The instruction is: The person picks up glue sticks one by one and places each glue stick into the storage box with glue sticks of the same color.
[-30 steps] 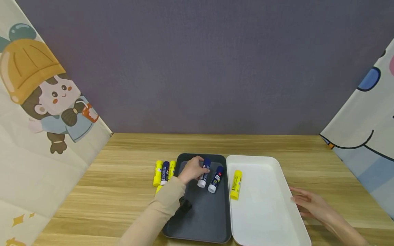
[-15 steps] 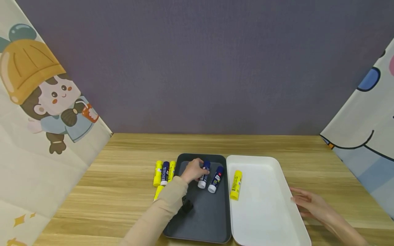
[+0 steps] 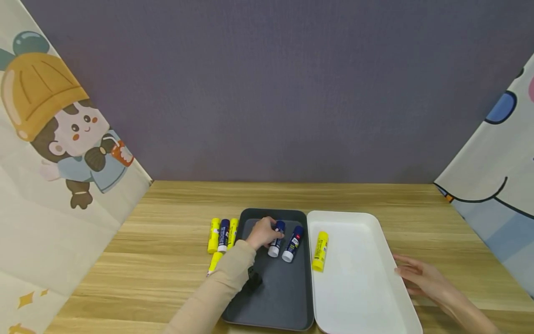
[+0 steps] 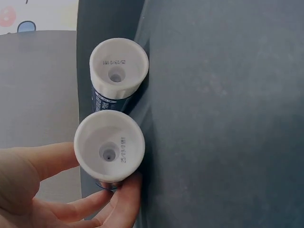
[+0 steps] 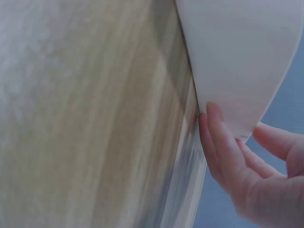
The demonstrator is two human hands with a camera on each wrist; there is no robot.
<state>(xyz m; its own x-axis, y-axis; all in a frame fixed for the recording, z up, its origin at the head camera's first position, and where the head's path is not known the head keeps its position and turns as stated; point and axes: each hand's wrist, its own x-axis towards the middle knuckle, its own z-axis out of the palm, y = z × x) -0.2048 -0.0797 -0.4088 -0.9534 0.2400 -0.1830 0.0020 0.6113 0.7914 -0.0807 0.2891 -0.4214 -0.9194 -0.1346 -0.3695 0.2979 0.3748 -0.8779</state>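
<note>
My left hand (image 3: 262, 233) is over the dark grey tray (image 3: 283, 297), pinching a navy glue stick with a white end (image 3: 276, 239) between thumb and fingers. Beside it in the tray lies a second navy glue stick (image 3: 293, 243). In the left wrist view their white round ends face the camera, the held glue stick (image 4: 109, 145) below the other glue stick (image 4: 118, 64). My right hand (image 3: 423, 278) touches the right side of the white tray (image 3: 363, 297). Its fingers (image 5: 223, 137) lie against the outer wall, with the thumb by the rim. A yellow glue stick (image 3: 320, 251) lies inside the white tray.
Left of the dark tray, on the wooden table (image 3: 167, 260), lie a yellow glue stick (image 3: 213, 235), a navy one (image 3: 223, 235) and another yellow one (image 3: 232, 232). My left sleeve (image 3: 221, 283) partly covers one more yellow glue stick (image 3: 215, 262). A grey wall (image 3: 292, 93) stands behind.
The held navy glue stick has slid slightly toward me in the dark tray. My left forearm has shifted a little right, uncovering more of a yellow glue stick. The right hand stays put.
</note>
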